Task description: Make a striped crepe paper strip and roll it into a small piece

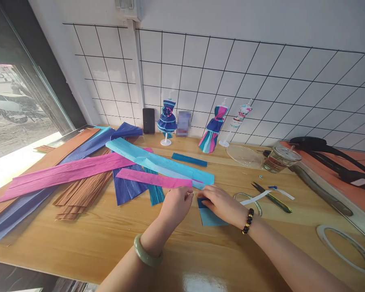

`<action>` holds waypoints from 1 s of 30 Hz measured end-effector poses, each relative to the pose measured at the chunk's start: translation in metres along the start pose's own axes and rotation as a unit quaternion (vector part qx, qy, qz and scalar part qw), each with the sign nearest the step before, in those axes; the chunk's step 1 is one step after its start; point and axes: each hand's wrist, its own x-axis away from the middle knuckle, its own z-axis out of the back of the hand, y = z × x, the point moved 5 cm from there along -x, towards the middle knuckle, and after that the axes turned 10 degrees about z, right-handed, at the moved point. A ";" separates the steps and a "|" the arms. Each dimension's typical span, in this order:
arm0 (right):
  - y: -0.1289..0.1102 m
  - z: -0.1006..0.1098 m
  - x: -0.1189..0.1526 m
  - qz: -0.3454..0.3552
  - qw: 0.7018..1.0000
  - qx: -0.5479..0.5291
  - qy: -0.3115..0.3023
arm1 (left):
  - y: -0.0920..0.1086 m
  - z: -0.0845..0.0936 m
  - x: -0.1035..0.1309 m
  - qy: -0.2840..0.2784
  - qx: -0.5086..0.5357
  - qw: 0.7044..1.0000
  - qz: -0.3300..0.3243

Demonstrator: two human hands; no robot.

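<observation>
My left hand is closed in a pinch beside the end of a short pink crepe paper strip; what its fingertips hold is too small to make out. Close by on the right, my right hand has its fingers bent and closed over the dark edge of a blue crepe paper piece. Part of that piece is hidden under the hand. Beyond both hands, a light blue crepe paper strip slants across the table, its near end just past my fingers.
Crepe paper in brown, pink and dark blue covers the left side. Small dress forms, one in a blue dress, stand by the wall. Right are scissors, tape rolls and a lidded cup.
</observation>
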 end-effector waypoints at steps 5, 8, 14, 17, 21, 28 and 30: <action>0.000 0.003 0.000 -0.006 1.000 -0.022 -0.001 | 0.004 -0.002 0.000 -0.010 -0.040 0.999 -0.030; -0.001 0.007 0.003 -0.002 0.999 -0.035 0.005 | 0.010 -0.004 0.003 -0.029 -0.068 0.996 -0.057; -0.004 0.009 0.017 0.009 0.998 -0.058 0.010 | 0.019 -0.006 0.011 -0.067 -0.107 0.988 -0.088; -0.007 0.009 0.022 0.017 0.998 -0.065 0.012 | 0.021 -0.009 0.014 -0.074 -0.117 0.986 -0.095; -0.009 0.008 0.026 0.020 0.997 -0.065 0.027 | 0.021 -0.015 0.013 -0.068 -0.130 0.985 -0.093; -0.005 0.013 0.033 0.010 0.996 -0.054 0.069 | 0.021 -0.022 0.010 -0.066 -0.134 0.985 -0.090; 0.003 0.021 0.041 -0.003 0.994 -0.041 0.100 | 0.020 -0.022 0.009 -0.067 -0.129 0.986 -0.086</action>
